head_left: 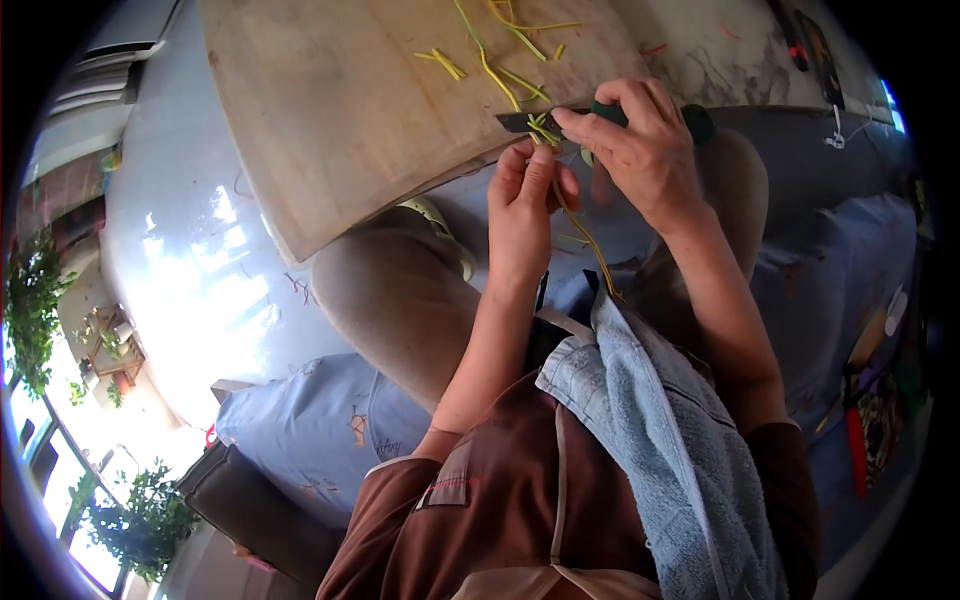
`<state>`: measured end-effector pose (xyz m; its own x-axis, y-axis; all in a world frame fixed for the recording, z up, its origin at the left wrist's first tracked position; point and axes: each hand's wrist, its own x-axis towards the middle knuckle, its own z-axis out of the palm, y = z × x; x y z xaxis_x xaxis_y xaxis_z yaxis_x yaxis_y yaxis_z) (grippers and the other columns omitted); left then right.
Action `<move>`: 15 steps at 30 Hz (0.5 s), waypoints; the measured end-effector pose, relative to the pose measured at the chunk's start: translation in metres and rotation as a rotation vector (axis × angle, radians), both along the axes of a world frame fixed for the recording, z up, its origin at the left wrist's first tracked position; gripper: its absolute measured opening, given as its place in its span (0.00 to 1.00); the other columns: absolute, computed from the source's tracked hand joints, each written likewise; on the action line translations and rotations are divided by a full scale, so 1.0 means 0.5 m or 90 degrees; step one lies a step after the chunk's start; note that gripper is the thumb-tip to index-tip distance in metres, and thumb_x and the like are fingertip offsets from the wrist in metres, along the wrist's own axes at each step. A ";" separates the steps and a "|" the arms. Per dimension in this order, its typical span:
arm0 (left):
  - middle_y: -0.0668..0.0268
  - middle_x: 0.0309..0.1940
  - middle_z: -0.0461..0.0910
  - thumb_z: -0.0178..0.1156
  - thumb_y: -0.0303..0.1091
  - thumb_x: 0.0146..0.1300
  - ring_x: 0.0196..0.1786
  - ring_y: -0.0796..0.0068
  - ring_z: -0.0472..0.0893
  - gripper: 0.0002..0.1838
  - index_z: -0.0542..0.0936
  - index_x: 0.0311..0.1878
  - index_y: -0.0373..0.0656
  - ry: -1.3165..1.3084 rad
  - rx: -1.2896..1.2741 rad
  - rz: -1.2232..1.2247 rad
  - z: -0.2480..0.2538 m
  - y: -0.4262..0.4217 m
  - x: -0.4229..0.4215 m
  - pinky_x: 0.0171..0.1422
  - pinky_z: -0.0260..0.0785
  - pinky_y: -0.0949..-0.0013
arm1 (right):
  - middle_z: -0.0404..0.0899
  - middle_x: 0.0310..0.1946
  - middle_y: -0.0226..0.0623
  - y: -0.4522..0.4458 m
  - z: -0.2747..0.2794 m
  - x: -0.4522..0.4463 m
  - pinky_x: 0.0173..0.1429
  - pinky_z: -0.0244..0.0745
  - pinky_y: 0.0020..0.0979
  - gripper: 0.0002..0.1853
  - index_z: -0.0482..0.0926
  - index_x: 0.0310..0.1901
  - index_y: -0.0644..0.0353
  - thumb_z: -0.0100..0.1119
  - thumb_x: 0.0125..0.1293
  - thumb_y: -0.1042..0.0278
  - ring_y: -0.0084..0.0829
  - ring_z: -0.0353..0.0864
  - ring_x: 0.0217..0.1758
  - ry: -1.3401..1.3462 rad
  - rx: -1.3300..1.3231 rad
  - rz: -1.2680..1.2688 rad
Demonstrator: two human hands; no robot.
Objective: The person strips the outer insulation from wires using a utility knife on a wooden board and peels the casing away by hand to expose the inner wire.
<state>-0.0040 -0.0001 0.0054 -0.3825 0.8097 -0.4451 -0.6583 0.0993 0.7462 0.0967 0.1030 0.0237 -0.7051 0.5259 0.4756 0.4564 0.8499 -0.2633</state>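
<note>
Daylight is streaming through a dark-framed window (95, 558) at the lower left and is glaring in white patches on the smooth, pale floor (175, 240). Leafy green plants (145, 520) are standing near the panes, with more foliage (35, 310) growing farther up that side. A pale worktop (330, 120) is stretching across the top, its corner jutting over the floor. Blue cloth (300, 420) is covering low seating beside a dark brown piece of furniture (265, 525).
</note>
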 end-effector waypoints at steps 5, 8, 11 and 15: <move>0.68 0.17 0.72 0.46 0.42 0.69 0.20 0.82 0.69 0.14 0.71 0.35 0.41 0.019 0.037 -0.030 -0.017 -0.005 -0.005 0.26 0.61 0.79 | 0.67 0.30 0.29 0.003 -0.011 -0.008 0.41 0.69 0.29 0.09 0.81 0.31 0.47 0.59 0.44 0.70 0.30 0.70 0.38 0.017 -0.009 0.005; 0.68 0.16 0.72 0.46 0.42 0.69 0.19 0.82 0.69 0.14 0.71 0.34 0.41 0.055 0.034 -0.026 -0.019 -0.004 -0.006 0.25 0.60 0.79 | 0.67 0.30 0.29 0.007 -0.013 -0.010 0.40 0.69 0.29 0.10 0.81 0.31 0.47 0.59 0.44 0.70 0.31 0.70 0.37 0.023 -0.015 0.017; 0.68 0.16 0.72 0.47 0.40 0.68 0.18 0.82 0.68 0.13 0.71 0.33 0.41 0.059 0.019 -0.018 -0.012 -0.003 -0.006 0.24 0.59 0.80 | 0.67 0.30 0.29 0.008 -0.017 -0.017 0.40 0.69 0.29 0.11 0.81 0.32 0.47 0.58 0.44 0.71 0.32 0.70 0.37 0.048 -0.007 0.017; 0.67 0.16 0.72 0.48 0.37 0.67 0.16 0.82 0.67 0.11 0.72 0.33 0.41 0.020 0.033 0.005 -0.009 0.000 -0.010 0.22 0.59 0.80 | 0.68 0.31 0.30 0.010 -0.030 -0.035 0.41 0.68 0.31 0.12 0.81 0.34 0.47 0.57 0.44 0.70 0.33 0.69 0.37 0.059 0.016 0.006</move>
